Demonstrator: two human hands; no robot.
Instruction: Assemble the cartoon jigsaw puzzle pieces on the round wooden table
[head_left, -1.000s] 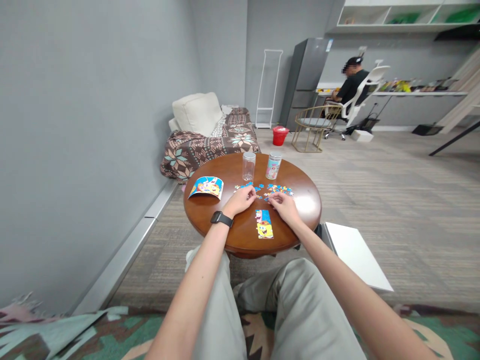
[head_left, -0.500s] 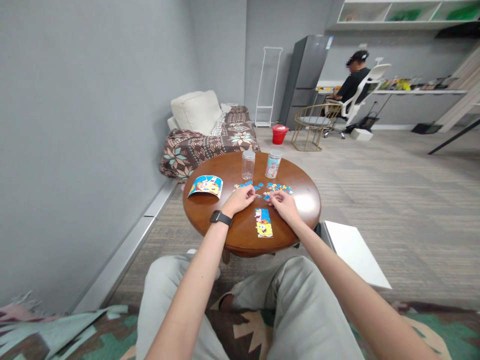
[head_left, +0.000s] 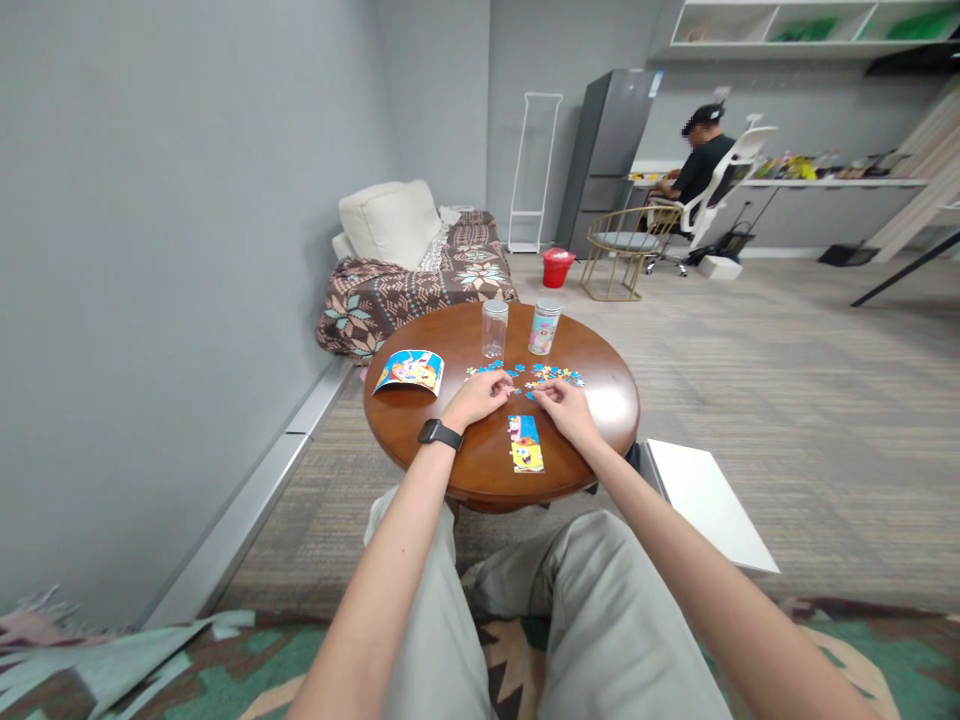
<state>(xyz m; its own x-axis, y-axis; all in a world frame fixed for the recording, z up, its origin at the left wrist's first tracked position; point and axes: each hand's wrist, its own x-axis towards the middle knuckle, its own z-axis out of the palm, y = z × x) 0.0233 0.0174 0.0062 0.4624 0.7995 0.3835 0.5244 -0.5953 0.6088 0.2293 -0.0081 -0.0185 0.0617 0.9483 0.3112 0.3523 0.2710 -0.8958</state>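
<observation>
My left hand [head_left: 478,398], a dark watch on its wrist, is closed in a pinch on a small pale jigsaw piece [head_left: 512,390]. Opposite it, my right hand [head_left: 566,406] has thumb and fingertips pressed together beside the loose pieces; whatever they hold is too small to make out. Loose jigsaw pieces [head_left: 556,375] lie in two groups beyond my hands. Nearer me, between my forearms, lies a joined strip of puzzle [head_left: 526,445] with a yellow cartoon face on blue. A curved picture sheet [head_left: 409,371] with similar cartoon figures stands on the left.
A clear jar [head_left: 494,330] and a jar with a printed label [head_left: 544,328] stand at the back of the round wooden table [head_left: 405,440]. A white board-like surface [head_left: 709,500] sits low on the right. Farther off are a sofa [head_left: 420,285], a red bucket [head_left: 557,268] and a seated person [head_left: 709,165].
My left leg has swung inward under the table's edge. Both hands stay almost in place, with the fingertips shifting slightly. The view has moved a little.
</observation>
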